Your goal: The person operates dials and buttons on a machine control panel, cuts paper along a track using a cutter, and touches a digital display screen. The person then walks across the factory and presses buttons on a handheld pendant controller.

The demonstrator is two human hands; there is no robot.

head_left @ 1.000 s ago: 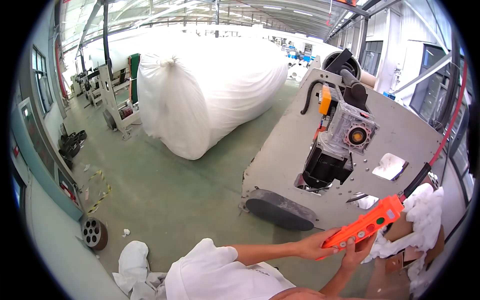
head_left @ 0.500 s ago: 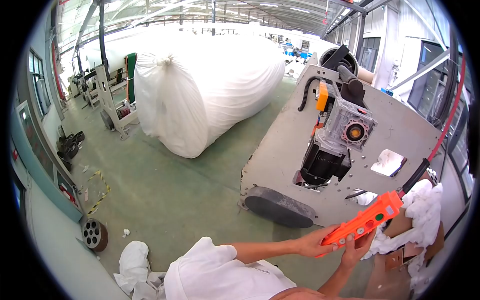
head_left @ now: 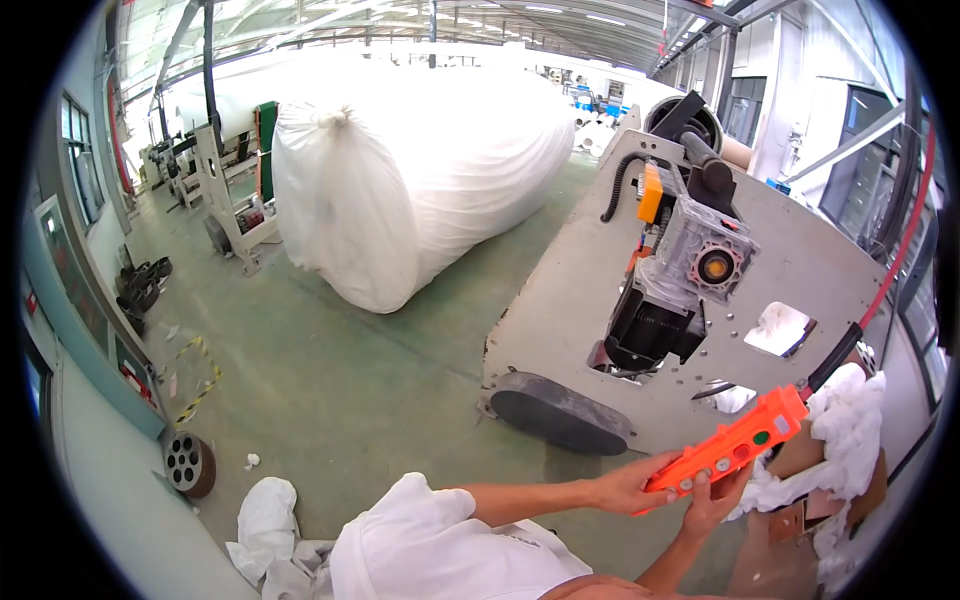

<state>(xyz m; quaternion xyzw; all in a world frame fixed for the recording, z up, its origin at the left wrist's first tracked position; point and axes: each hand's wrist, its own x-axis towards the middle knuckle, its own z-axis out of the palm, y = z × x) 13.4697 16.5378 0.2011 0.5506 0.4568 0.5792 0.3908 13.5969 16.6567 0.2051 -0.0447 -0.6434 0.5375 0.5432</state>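
Observation:
An orange control pendant [head_left: 735, 445] with green, red and grey buttons is held by both hands at the lower right. My left hand [head_left: 630, 485] grips its lower end. Around its underside and side wraps my right hand [head_left: 715, 500], with the thumb near the grey buttons. A red cable [head_left: 905, 255] with a black sleeve runs up from the pendant's far end. Just beyond stands a grey machine plate [head_left: 560, 310] carrying a motor and gearbox [head_left: 680, 270].
A large white wrapped roll [head_left: 430, 180] spans the middle background. White material [head_left: 850, 430] and cardboard lie at the right. On the left are a round part with holes [head_left: 188, 465], white cloth [head_left: 265, 525] and a teal-trimmed wall [head_left: 95, 370].
The camera view has shifted slightly. Both hands keep their hold on the pendant, and the wrapped roll's lower end appears slightly higher in the frame than before.

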